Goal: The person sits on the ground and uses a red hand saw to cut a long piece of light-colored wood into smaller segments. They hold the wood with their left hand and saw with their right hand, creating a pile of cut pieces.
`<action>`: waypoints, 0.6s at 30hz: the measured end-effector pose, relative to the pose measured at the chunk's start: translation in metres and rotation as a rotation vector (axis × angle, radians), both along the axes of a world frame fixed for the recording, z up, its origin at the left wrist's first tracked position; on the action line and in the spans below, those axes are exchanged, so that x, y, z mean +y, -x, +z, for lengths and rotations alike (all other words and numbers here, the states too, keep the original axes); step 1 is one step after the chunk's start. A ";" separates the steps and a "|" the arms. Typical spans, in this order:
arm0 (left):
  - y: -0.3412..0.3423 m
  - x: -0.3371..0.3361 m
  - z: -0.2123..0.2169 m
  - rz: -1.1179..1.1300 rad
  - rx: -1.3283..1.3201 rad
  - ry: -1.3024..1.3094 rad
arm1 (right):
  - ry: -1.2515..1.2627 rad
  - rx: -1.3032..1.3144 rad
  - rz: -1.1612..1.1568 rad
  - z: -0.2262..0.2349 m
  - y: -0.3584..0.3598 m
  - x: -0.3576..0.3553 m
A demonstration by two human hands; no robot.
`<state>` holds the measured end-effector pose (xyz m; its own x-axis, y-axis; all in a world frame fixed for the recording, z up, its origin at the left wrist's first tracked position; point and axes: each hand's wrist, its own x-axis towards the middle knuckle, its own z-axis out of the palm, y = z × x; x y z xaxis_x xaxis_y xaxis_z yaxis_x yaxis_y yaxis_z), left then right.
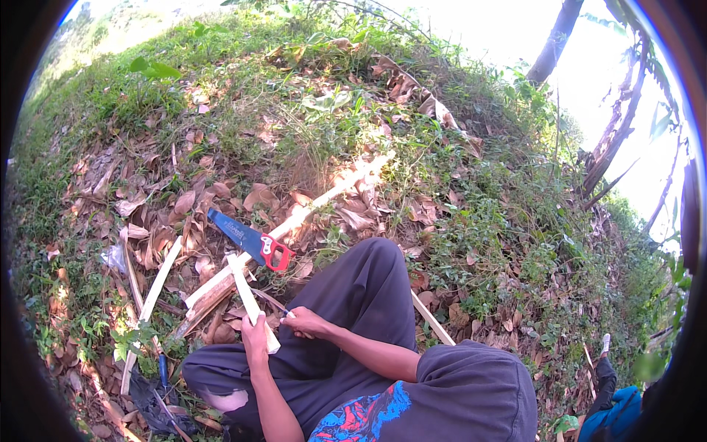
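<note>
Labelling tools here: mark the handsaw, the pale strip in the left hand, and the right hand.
handsaw (247, 239), head view, blue blade
pale strip (245, 289), head view, mid-length
left hand (255, 340), head view, knuckles
right hand (305, 323), head view, back

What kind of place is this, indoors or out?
Outdoors, probably a grassy slope at the edge of some woods. Dry leaves and grass cover the ground, tree trunks stand at upper right, and a long cut pole lies beside a hand saw.
</note>
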<state>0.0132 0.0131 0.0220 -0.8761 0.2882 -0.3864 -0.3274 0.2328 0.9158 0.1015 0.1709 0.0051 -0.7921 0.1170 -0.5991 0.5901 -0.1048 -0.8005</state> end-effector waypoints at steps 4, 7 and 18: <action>0.002 -0.002 -0.003 -0.004 0.004 0.003 | 0.005 -0.007 -0.003 0.002 0.001 -0.001; 0.002 -0.002 -0.002 -0.004 0.011 0.003 | 0.007 -0.008 -0.001 0.003 0.001 -0.002; -0.003 0.002 0.006 -0.014 -0.030 -0.011 | 0.008 0.033 -0.030 0.016 -0.004 0.000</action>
<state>0.0161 0.0148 0.0275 -0.8601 0.3043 -0.4095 -0.3517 0.2278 0.9080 0.1051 0.1710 0.0214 -0.8077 0.1357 -0.5737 0.5598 -0.1287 -0.8186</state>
